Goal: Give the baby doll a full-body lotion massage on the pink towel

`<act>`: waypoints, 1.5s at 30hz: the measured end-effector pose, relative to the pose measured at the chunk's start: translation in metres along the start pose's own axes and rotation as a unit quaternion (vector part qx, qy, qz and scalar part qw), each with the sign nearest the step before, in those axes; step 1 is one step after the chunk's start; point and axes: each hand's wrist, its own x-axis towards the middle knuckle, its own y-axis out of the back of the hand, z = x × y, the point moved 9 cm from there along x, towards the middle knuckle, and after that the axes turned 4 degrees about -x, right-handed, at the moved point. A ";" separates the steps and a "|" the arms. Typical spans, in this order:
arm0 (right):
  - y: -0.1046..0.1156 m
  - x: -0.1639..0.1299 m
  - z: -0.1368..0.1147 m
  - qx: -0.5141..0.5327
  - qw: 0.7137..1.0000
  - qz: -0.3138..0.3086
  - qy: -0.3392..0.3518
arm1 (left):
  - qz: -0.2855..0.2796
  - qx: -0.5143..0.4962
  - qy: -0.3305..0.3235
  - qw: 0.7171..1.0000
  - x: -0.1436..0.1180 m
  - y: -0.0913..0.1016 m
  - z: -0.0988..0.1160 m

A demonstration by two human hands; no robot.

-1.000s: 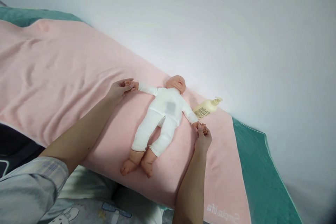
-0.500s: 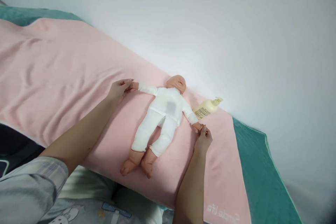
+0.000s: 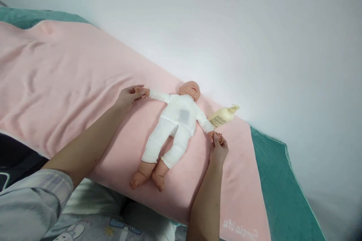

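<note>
Pinching a doll (image 3: 175,109) by its hands, left hand (image 3: 127,98) and right hand (image 3: 220,151) flank it

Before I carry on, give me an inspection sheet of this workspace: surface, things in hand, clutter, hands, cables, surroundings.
Surface: pink cloth, creased toward the picture's left, lying over a green cloth.
Things in hand: doll in white clothing, on its back, arms spread, a grey patch on its chest.
Clutter: pale yellow pump bottle close beside one of the doll's arms.
Hands: left hand and right hand each hold one of the doll's hands.
Cables: nothing seen.
Surroundings: pale wall behind; dark object at lower left, partly out of view.
</note>
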 end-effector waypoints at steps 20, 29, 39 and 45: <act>0.011 0.004 0.001 -0.014 0.998 0.051 0.026 | 0.062 -0.021 0.010 0.998 -0.003 0.000 0.004; 0.009 0.004 0.004 -0.007 0.999 0.043 0.013 | 0.000 -0.036 0.006 0.999 0.001 -0.002 0.000; 0.002 -0.003 -0.002 -0.072 0.997 0.029 0.009 | 0.021 0.037 -0.009 0.999 -0.006 -0.005 0.005; 0.001 -0.006 -0.006 -0.081 0.996 0.025 0.022 | 0.046 0.030 -0.018 0.998 -0.006 -0.004 0.007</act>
